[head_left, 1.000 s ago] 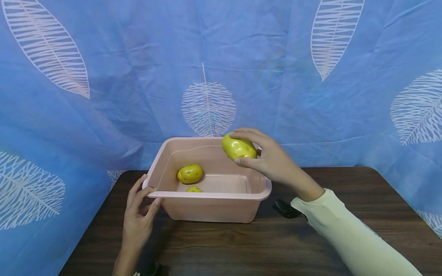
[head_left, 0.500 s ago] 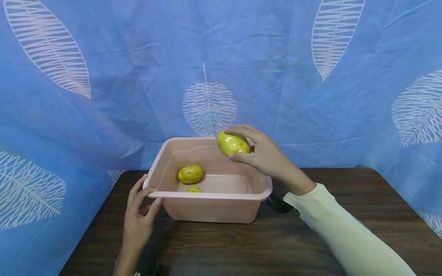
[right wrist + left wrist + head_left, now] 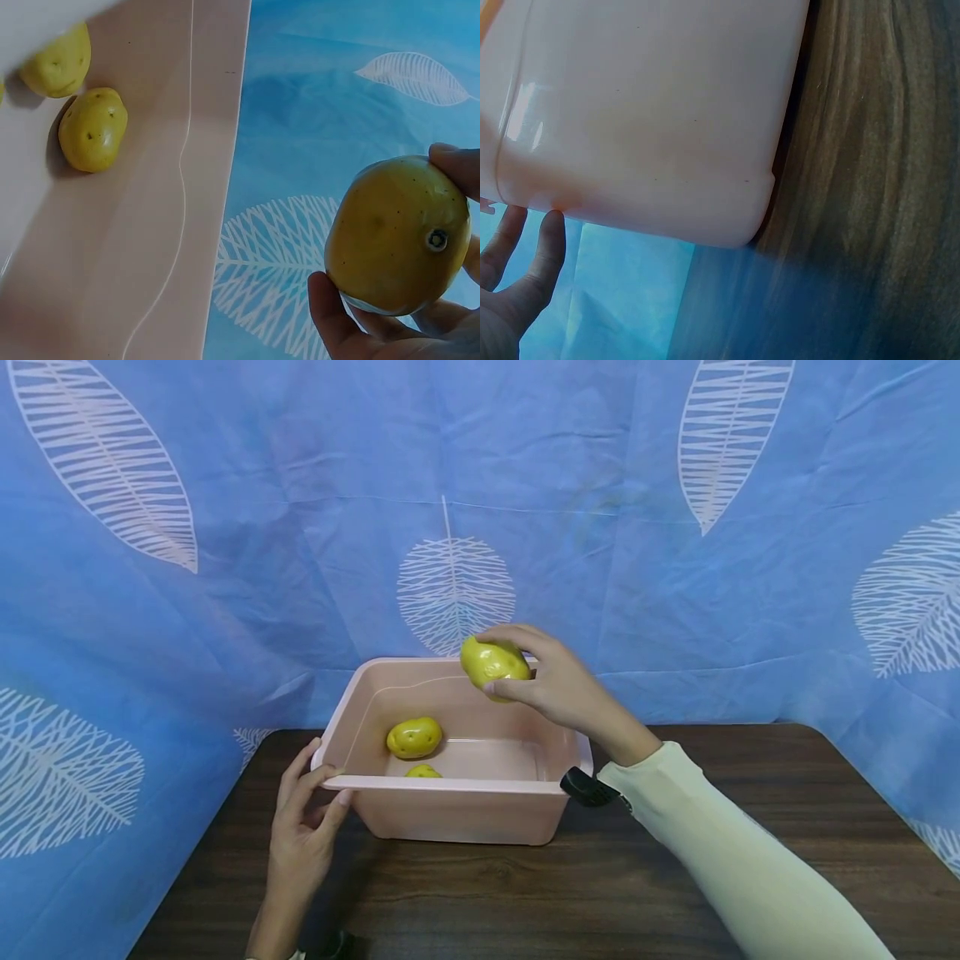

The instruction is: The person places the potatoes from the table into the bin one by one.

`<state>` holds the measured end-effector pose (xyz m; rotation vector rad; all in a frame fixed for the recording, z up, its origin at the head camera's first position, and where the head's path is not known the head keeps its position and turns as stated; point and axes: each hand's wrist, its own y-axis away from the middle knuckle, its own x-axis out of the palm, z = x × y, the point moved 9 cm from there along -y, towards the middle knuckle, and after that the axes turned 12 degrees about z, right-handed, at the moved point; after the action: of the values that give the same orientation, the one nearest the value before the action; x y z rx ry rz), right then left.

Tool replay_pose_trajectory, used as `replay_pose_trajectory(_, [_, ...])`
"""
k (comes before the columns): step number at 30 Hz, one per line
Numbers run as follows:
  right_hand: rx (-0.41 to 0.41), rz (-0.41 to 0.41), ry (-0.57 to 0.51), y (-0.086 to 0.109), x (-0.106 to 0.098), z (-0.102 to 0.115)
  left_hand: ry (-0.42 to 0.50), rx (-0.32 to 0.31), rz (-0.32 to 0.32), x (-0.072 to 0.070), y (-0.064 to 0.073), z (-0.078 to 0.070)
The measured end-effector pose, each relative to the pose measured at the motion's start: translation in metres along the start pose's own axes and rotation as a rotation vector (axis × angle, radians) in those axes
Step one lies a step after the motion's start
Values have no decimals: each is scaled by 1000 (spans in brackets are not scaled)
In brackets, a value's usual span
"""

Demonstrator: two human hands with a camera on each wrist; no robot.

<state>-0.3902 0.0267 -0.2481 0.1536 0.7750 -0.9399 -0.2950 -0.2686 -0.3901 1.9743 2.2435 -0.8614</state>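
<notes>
Over the back right part of a pink plastic basin [image 3: 465, 812], my right hand [image 3: 562, 685] holds a shiny yellow potato [image 3: 491, 664] between thumb and fingers. In the right wrist view this potato [image 3: 397, 232] shows a small round dark-centred mark on its side. My left hand [image 3: 300, 835] grips the basin's front left corner, thumb below the rim and fingers over it. Inside the basin lies a dimpled yellow potato [image 3: 414, 738]; a second potato [image 3: 423, 772] is mostly hidden behind the front wall. The right wrist view also has a yellow sliver at its left edge.
The basin stands on a dark wooden table [image 3: 480, 893]. Behind it hangs a blue cloth [image 3: 315, 568] with white leaf prints. A black strap-like device [image 3: 588, 788] sits at the right wrist, overlapping the basin's front right corner in the head view.
My right hand has moved left and slightly up with the potato, farther over the basin. The left hand, the basin and the potatoes inside it have stayed in place.
</notes>
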Motion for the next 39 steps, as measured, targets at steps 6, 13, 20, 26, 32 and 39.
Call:
replay_pose_trajectory(6, [56, 15, -14, -13, 4, -9, 8, 13, -3, 0, 0, -2])
replay_pose_trajectory(13, [114, 43, -70, -26, 9, -23, 35, 17, -8, 0, -1, -3])
replay_pose_trajectory(20, [125, 99, -129, -34, 16, -30, 17, 12, -3, 0, -1, -4])
replay_pose_trajectory(26, [135, 118, -177, -42, 23, -33, 15, 9, -5, -1, -1, -3])
replay_pose_trajectory(32, [146, 136, -206, -48, 30, -35, 11, -3, -1, -1, 0, -2])
replay_pose_trajectory(39, [128, 171, -192, -54, 42, -43, -15, -22, 0, 0, -1, 0])
